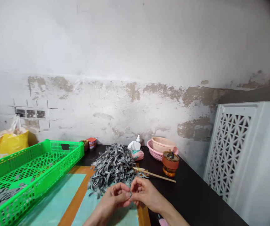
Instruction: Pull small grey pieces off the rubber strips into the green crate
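My left hand [118,195] and my right hand [142,193] meet fingertip to fingertip over the front edge of a heap of grey strips [114,164]. Both are closed in a pinch. Between the fingertips a small bit of a grey strip [130,194] shows; most of it is hidden by the fingers. The heap lies loosely tangled on a light-green board with orange-brown bands [77,188]. Just beyond my right hand, a thin wooden stick [160,177] lies on the dark table.
At left stands a green plastic crate [78,153] with small grey pieces [0,199] inside. Behind the heap are a tissue pack [137,154] and a white-capped bottle [138,138]. Pink baskets [153,153] and an amber glass jar [170,169] stand at right. A yellow bag [12,144] is far left.
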A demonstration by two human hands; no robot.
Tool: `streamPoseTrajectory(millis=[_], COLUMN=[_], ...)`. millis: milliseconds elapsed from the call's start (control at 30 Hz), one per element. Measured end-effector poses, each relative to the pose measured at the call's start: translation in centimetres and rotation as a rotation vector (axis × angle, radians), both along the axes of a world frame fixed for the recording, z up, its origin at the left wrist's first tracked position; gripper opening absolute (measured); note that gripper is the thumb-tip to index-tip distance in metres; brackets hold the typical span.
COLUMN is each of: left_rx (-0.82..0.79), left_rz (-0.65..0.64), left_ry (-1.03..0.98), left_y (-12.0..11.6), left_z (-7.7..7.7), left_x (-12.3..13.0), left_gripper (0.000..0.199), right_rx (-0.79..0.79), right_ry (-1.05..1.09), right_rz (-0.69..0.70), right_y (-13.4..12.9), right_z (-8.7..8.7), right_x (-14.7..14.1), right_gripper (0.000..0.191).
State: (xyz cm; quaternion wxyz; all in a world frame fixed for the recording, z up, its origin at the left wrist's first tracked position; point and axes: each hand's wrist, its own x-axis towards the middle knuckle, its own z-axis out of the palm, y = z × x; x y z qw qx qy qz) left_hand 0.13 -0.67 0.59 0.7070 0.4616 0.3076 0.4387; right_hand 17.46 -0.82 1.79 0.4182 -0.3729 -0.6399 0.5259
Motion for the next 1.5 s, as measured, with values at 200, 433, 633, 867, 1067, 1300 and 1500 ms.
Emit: streamPoseTrajectory(millis=[200,433,633,867,1067,1300,1500], left_rx=[-0.053,-0.072,-0.128,-0.024,0.028,0.061,0.133], left_rz=[0.030,0.151,0.250,0.136,0.165,0.113,0.138], left_ry=[0.012,-0.044,-0.234,-0.204,-0.148,0.015,0.093], left_y=[0.2,0.5,0.3,0.3,0.4,0.0,0.0], left_z=[-0.4,0.1,1.2,0.3,0.4,0.7,0.7], left_x=[0.1,-0.3,-0.8,-0.1,-0.1,0.1,0.2], left_gripper=[0.026,0.026,0.035,0.039,0.031,0.037,0.039], right_rx=[0.162,0.445,0.146,0.099,0.191,0.092,-0.007], right_ry=[-0.035,-0.184,0.170,0.323,0.154,0.219,0.186], right_rz=[0.024,-0.105,-0.105,-0.111,-0.100,-0.114,-0.039], right_y=[0.0,-0.2,0.1,0.4,0.5,1.1,0.8], right_z=[-0.5,0.5,0.5,0.2,-0.8,-0.5,-0.5], right_x=[0.3,0.1,-0.6,-1.2,-1.4,-0.5,-0.4], right_gripper=[0.008,0.012,0.011,0.030,0.019,0.039,0.032])
